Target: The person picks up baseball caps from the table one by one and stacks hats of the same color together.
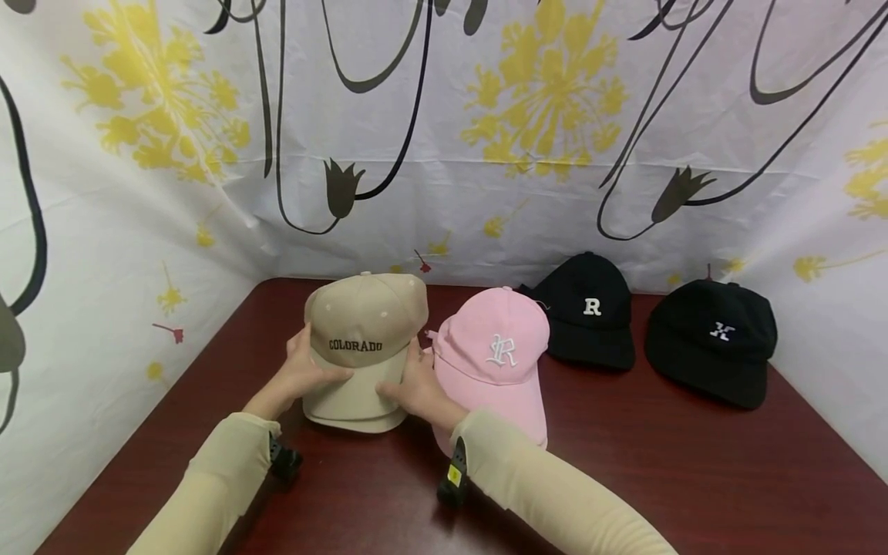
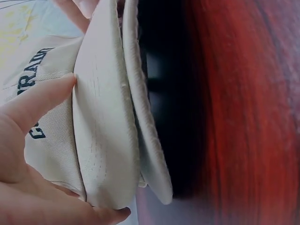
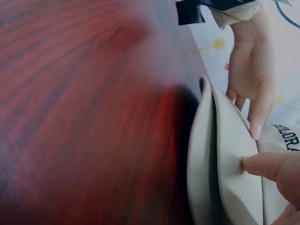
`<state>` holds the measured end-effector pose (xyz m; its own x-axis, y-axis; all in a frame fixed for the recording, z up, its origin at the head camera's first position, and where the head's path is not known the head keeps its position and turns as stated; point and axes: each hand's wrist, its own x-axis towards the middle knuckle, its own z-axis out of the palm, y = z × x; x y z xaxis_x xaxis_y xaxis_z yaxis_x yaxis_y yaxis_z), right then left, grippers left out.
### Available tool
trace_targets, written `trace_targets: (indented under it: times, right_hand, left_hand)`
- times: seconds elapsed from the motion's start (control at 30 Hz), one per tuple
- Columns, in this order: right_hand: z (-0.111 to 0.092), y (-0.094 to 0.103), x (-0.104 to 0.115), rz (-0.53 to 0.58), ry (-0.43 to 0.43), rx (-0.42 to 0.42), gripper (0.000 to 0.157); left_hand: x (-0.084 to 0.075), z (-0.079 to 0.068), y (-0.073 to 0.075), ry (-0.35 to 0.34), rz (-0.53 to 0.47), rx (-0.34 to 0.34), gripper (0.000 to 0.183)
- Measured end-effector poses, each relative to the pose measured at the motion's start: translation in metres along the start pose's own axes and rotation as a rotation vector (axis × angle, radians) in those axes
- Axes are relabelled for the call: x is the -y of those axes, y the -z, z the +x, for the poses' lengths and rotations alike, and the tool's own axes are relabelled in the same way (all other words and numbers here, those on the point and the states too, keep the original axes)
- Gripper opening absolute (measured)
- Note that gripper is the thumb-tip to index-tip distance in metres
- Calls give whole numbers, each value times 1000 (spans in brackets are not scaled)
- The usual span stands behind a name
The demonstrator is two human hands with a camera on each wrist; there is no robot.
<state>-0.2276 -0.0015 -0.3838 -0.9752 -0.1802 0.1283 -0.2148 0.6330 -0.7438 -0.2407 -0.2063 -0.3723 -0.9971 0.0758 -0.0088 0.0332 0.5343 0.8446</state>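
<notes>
A beige baseball cap point(image 1: 368, 308) lettered COLORADO sits left of centre in the frame, its brim toward the lower edge, on a dark red wood-grain surface point(image 1: 590, 455). A person grips it from both sides with partly curled hands: the left hand point(image 1: 301, 370) at the cap's left, the right hand point(image 1: 418, 385) at its right, each thumb laid across the front. The left wrist view shows a second beige brim point(image 2: 149, 136) close under the upper one; whether it belongs to another cap nested inside is hard to tell from here.

Just right of the beige cap, partly behind the right forearm, is a pink cap point(image 1: 486, 339) with a white letter R. Farther right stand a black cap marked R point(image 1: 590, 297) and, at the right, another black cap point(image 1: 714, 331) with a small white emblem. A white floral curtain point(image 1: 430, 131) fills the upper frame.
</notes>
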Motion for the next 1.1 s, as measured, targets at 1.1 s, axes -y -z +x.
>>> trace_targets:
  times: [1.1]
  right_hand:
    - [-21,-24,-7,-20,-6,-4,103]
  left_hand:
    - [19,-10,-7,9,63,61,108]
